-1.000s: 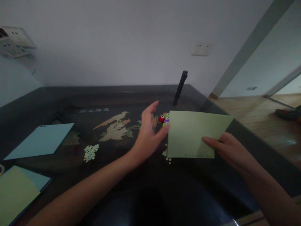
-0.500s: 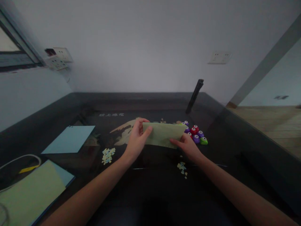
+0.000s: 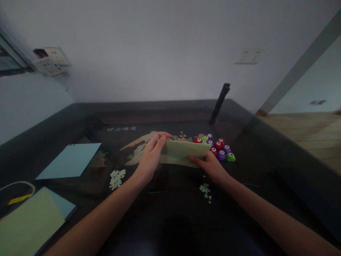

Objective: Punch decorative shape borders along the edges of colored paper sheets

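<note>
A folded sheet of pale green paper (image 3: 178, 152) is held between my two hands above the dark table. My left hand (image 3: 150, 153) pinches its upper left edge, thumb and fingertips pressed together at the top. At the lower right, my right hand (image 3: 211, 166) grips the sheet with the thumb in front and the other fingers hidden behind. Just beyond my right hand lie several red, purple and green one-eyed toy pieces (image 3: 218, 145). Small paper cutouts (image 3: 205, 190) are scattered nearer me, and a larger pile of cutouts (image 3: 117, 179) lies left of my left forearm.
A light blue sheet (image 3: 70, 160) lies on the left of the table (image 3: 165, 227). Closer to me is a stack of green and blue paper (image 3: 32, 222), beside a white cable with a yellow tag (image 3: 20, 199). A black upright stick (image 3: 220, 104) stands near the back right.
My left hand has shifted its grip to the paper's top edge, with the thumb higher. The view has turned slightly right, revealing more toy pieces behind the paper.
</note>
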A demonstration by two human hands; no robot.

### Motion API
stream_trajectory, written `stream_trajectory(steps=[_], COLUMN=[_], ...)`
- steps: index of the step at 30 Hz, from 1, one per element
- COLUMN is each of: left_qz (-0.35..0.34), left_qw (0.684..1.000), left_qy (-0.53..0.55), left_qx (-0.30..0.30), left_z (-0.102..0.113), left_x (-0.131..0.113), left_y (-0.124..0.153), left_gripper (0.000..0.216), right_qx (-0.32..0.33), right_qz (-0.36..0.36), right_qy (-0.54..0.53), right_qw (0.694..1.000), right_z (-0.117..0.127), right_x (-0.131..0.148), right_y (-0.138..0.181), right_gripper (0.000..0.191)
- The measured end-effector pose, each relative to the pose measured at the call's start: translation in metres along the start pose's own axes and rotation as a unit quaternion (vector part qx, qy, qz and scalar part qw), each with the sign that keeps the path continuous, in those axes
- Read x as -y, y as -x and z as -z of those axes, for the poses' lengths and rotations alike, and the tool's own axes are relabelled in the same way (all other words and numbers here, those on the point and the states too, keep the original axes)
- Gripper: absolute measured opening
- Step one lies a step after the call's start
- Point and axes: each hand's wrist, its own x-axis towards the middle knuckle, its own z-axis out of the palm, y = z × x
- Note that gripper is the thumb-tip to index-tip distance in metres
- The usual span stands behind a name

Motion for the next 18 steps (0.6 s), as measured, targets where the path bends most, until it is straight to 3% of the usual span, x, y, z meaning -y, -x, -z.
stream_trajectory(steps=[4, 14, 18], left_qz=[0.023, -0.037, -0.024], left_qw=[0.999, 0.999, 0.999], left_qy=[0.036, -0.029, -0.037], left_qx=[-0.002, 0.02, 0.01], left_z=[0.0, 0.001, 0.0], left_x=[0.004, 0.017, 0.021], left_y=[0.0, 0.002, 0.002], left_gripper=[0.02, 0.027, 0.026], right_qx=[0.007, 0.019, 0.018], right_qz=[0.004, 0.028, 0.031], right_qy=[0.008, 0.019, 0.027], right_qw=[1.0, 0.999, 0.999], right_z=[-0.001, -0.005, -0.004], right_x=[0.001, 0.003, 0.002], right_y=[0.001, 0.003, 0.003], right_gripper=[0.037, 0.038, 0.038])
